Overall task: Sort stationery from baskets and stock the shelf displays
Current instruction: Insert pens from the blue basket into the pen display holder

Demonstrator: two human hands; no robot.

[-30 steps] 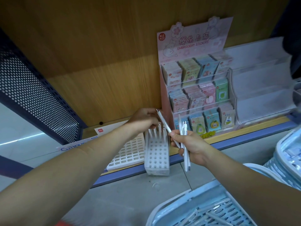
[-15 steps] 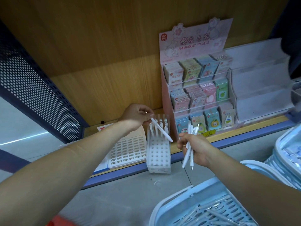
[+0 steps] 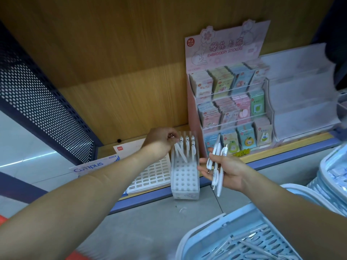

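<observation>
A white pen holder [image 3: 185, 177] with rows of round holes stands on the shelf's front edge. Several white pens stand in its back rows. My left hand [image 3: 161, 137] pinches the top of a white pen [image 3: 180, 152] that slants down into the holder. Just right of the holder, my right hand [image 3: 225, 167] holds a bundle of white pens [image 3: 216, 166], loosely gripped and pointing up and down. A pale blue basket [image 3: 242, 241] at the bottom right holds more white pens.
A pink embroidery sticker display [image 3: 231, 102] stands behind the holder, with an empty clear tiered rack [image 3: 304, 102] to its right. A white grid tray [image 3: 150, 175] and a Campus notebook [image 3: 93, 166] lie left. Another basket [image 3: 334, 169] sits at the right edge. A perforated blue panel [image 3: 37, 102] closes the left.
My left hand carried the pen it pinches from mid-air down and left, and its tip now sits in the holder. My right hand opened slightly and turned its bundle.
</observation>
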